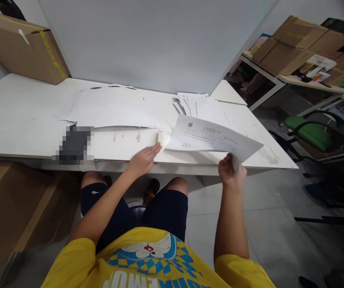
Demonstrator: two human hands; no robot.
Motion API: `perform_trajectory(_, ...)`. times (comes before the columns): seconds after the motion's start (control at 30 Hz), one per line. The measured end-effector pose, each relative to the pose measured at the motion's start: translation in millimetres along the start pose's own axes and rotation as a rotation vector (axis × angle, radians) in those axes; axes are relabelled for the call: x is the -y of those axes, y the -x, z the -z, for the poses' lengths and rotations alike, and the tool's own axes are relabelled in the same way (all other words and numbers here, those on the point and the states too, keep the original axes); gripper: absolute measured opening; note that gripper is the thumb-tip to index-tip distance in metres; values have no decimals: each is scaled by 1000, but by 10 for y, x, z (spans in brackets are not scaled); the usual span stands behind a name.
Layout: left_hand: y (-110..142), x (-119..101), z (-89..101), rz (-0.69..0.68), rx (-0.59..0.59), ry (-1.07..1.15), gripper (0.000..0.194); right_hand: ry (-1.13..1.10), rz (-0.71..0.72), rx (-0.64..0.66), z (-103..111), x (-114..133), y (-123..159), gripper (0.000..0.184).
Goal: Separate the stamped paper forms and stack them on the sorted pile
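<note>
My right hand point(231, 172) pinches the near edge of a printed white sheet point(210, 138) and holds it lifted above the white table point(18, 120). My left hand point(144, 159) lies flat at the table's front edge, fingers together and pointing right, touching the edge of a thin stack of paper point(159, 138) under the lifted sheet. More white sheets point(111, 106) are spread over the middle of the table, and a few loose ones point(196, 102) lie at the back right.
A blurred dark object point(75, 145) sits at the table's front left. A cardboard box point(21, 48) leans at the back left, another point(15, 208) stands under the table. Green chairs point(324, 134) and a shelf of boxes point(298, 48) stand to the right.
</note>
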State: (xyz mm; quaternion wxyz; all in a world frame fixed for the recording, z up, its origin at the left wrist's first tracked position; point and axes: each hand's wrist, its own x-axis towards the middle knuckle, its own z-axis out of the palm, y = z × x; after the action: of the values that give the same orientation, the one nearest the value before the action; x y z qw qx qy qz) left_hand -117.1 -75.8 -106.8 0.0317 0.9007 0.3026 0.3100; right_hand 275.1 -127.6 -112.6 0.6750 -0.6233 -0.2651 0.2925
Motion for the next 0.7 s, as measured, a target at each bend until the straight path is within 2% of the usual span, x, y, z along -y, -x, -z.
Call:
perform_trajectory(0.07,9,0,-5,5,3,1,65,-192,-48,-91,-296,-34,-105,6)
perform_trajectory(0.13,18,-1,-13,12,2,4,66,-346,-94,-171,-505,-47,-185,9)
perform_trajectory(0.3,34,-13,-38,27,-52,-3,63,-407,-118,-198,-772,-57,-313,16)
perform_trajectory(0.53,37,-43,-28,40,-104,3,59,-360,-138,-208,-929,-15,-436,25)
perform_trajectory(0.7,39,-50,-17,60,-95,-4,59,-281,-126,-270,-781,0,-460,28)
